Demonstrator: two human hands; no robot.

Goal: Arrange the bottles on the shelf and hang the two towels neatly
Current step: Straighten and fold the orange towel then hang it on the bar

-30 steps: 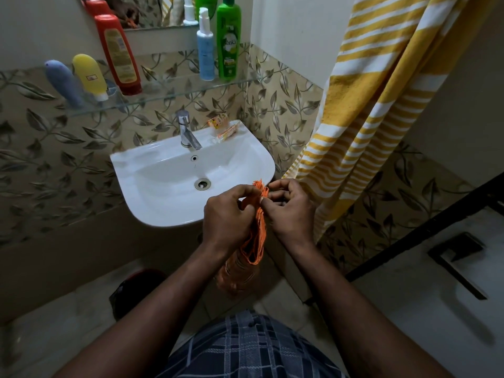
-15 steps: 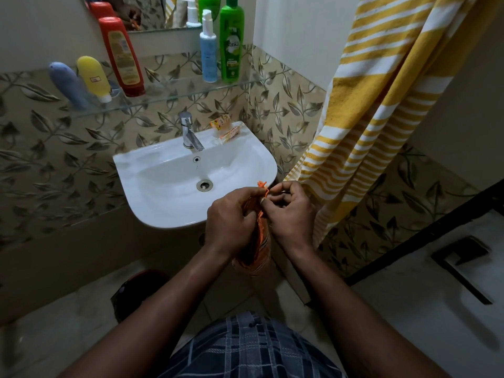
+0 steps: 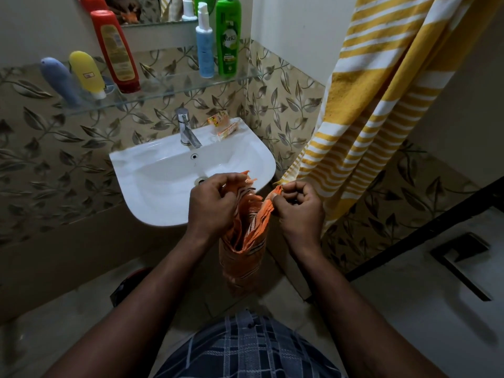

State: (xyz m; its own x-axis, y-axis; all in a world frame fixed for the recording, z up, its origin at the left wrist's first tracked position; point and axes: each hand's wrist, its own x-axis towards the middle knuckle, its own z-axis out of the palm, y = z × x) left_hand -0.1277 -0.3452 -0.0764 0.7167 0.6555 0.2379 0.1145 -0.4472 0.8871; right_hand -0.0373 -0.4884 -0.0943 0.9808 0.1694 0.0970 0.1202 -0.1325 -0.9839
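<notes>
Both hands grip the orange towel (image 3: 246, 227): left hand (image 3: 212, 205) bunches its fringe, right hand (image 3: 298, 207) pinches a corner, just before the sink (image 3: 152, 192).

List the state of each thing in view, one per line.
Orange striped towel: bunched, held by both hands.
Left hand: grips its fringed edge.
Right hand: pinches one corner.
Yellow-and-white striped towel: hanging.
Tall green plastic bottle: upright on glass shelf.
Chrome tap: no water running.
</notes>
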